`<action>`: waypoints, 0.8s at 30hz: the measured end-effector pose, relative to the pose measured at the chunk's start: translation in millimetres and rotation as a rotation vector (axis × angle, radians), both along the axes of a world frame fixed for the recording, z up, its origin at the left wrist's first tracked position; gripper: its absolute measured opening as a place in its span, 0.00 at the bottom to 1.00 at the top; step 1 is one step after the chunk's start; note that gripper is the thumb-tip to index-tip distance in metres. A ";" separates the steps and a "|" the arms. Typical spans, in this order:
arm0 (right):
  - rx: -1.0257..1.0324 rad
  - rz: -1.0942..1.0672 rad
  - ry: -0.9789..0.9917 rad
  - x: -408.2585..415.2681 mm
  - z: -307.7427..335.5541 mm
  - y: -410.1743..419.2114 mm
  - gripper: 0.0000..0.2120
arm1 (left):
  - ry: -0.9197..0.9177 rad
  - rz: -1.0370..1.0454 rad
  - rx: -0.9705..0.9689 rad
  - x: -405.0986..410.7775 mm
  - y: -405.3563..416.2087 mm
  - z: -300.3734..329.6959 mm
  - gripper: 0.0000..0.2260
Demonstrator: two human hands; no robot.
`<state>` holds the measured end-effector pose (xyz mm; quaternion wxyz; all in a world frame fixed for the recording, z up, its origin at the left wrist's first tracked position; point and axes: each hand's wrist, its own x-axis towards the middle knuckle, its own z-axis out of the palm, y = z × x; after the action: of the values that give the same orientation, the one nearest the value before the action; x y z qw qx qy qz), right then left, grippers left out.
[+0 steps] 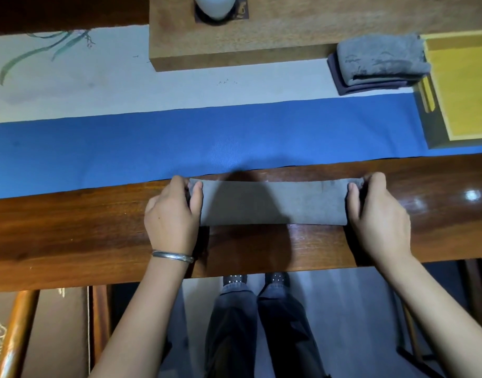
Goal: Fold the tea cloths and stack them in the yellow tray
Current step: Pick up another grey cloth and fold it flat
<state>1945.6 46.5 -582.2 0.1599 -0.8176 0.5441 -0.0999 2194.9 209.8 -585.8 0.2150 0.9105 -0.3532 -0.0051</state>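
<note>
Cloth is the matter here: a grey tea cloth [272, 201], already folded into a long narrow band, lies across the dark wooden counter [70, 227] just short of the blue runner [179, 140]. At its left end the left hand [171, 214] has its grip closed on the short edge, thumb on top and fingers tucked behind; a metal bangle [172, 256] circles that wrist. Between the two grips the band lies flat and taut. It looks soft, light and limp, likely to sag if lifted by one end, so the ends or corners seem the sensible hold. At the right end the right hand [376, 211] pinches the other short edge the same way. Both forearms reach forward, palms down. Beyond the right grip, further along, a pile of folded cloths [378, 64] sits touching the yellow tray [463, 85], not in it.
</note>
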 end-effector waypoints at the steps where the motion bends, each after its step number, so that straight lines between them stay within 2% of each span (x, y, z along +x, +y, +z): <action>1: -0.001 -0.002 0.000 -0.6 -0.1 -0.9 0.08 | -0.003 -0.002 0.018 0.4 0.7 -0.1 0.11; 8: 0.103 -0.045 -0.195 -11.1 11.4 -12.0 0.09 | 0.072 0.043 0.141 14.4 11.6 16.8 0.13; 13: 0.025 -0.099 -0.346 -2.8 35.3 19.0 0.06 | 0.383 0.124 0.274 -1.6 18.7 36.8 0.18; 18: 0.258 -0.002 -0.533 42.5 47.4 71.7 0.07 | 0.390 0.192 0.166 -19.6 9.0 40.2 0.17; 22: 0.470 -0.048 -0.517 70.6 35.1 85.7 0.09 | 0.564 0.253 -0.041 -21.8 3.3 36.3 0.12; 24: 0.491 -0.115 -0.516 75.1 28.6 85.6 0.10 | 0.669 0.308 -0.128 -19.1 2.5 35.6 0.09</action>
<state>2020.8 132.1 -553.5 0.4777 -0.6708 0.5387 -0.1780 2175.8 212.2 -550.2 0.3735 0.8855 -0.1218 -0.2479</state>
